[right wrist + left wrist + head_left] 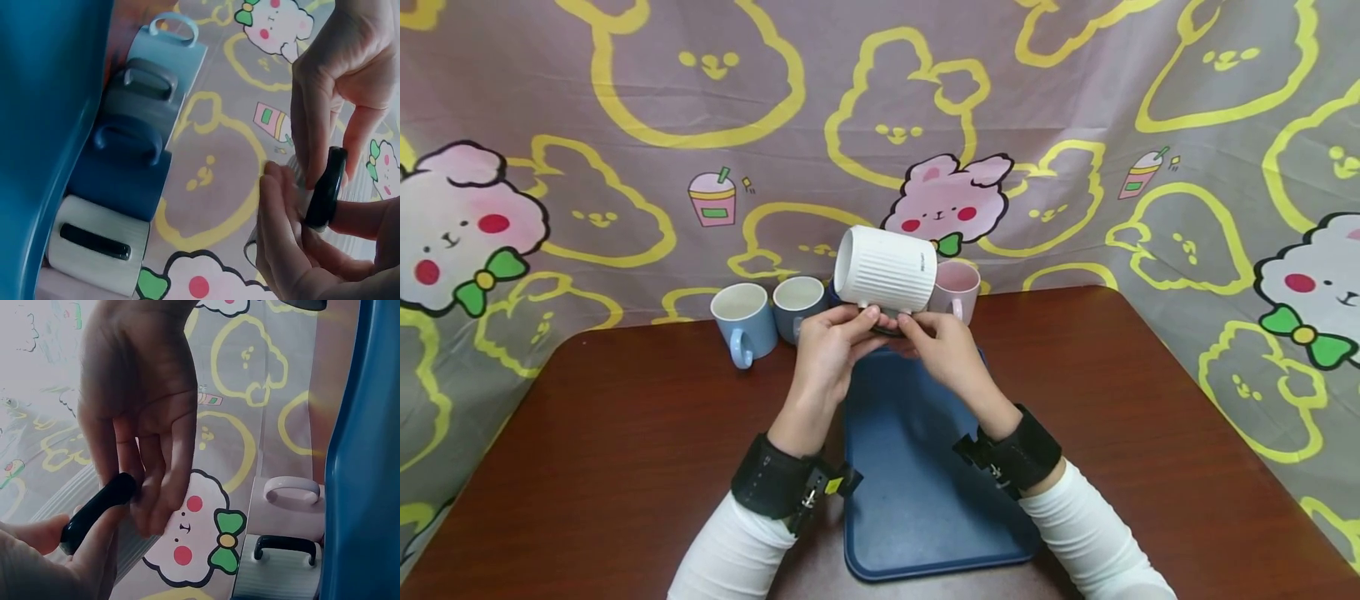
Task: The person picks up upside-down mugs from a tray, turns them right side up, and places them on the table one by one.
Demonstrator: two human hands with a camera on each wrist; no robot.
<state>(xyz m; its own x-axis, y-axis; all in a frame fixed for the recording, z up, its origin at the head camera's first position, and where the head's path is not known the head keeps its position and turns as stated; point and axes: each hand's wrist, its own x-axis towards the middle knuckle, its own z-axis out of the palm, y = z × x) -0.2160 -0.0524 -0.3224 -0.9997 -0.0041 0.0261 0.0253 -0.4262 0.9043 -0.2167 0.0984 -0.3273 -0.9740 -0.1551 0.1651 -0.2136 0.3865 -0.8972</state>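
Observation:
A white ribbed mug (887, 271) with a black handle (326, 187) is held in the air on its side, its mouth towards the left and its handle underneath. My left hand (829, 352) grips it near the mouth end of the handle, thumb and fingers at the black part. At the base end, my right hand (946, 346) holds the handle between thumb and fingers. The fingertips of both hands come close together below the mug. In the left wrist view the black handle (100, 509) shows between the two hands.
Behind the hands stand a light blue mug (745, 321), a grey mug (796, 307), a dark blue mug (119, 172), another white mug with a black handle (100, 265) and a pink mug (957, 287). A blue tray (925, 483) lies on the brown table (647, 442), before a patterned cloth (820, 108).

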